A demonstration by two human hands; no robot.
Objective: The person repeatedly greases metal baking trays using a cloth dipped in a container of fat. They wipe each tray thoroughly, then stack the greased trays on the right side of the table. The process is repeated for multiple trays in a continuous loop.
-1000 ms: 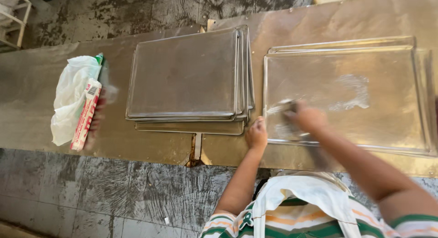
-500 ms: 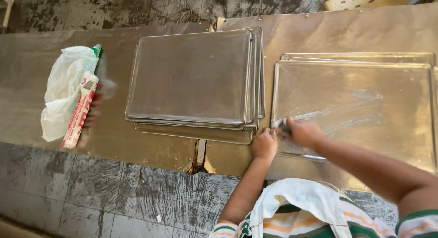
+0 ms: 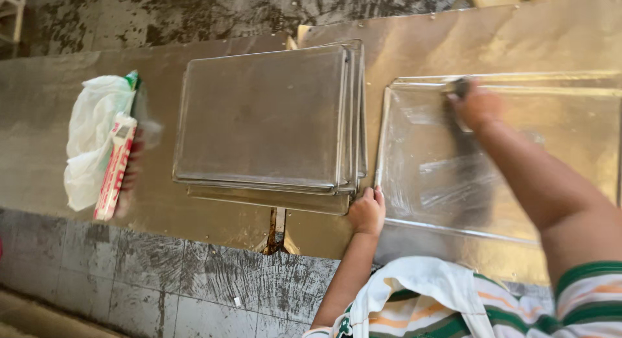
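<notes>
Where trays abut: left hand (image 3: 367,211), tray (image 3: 518,182) edge.

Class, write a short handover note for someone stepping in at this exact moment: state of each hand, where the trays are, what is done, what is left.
Left hand: pressed on the near left corner of the single metal tray, steadying it.
Right hand: at the tray's far edge, its grip closed on a small dark thing, too blurred to identify.
Stack of trays: left of the single tray, on the metal table.
White plastic bag and a red-and-white packet: far left.
Done: smeary streaks across the tray's left part.
Left: right part looks unstreaked; stack untouched.
</notes>
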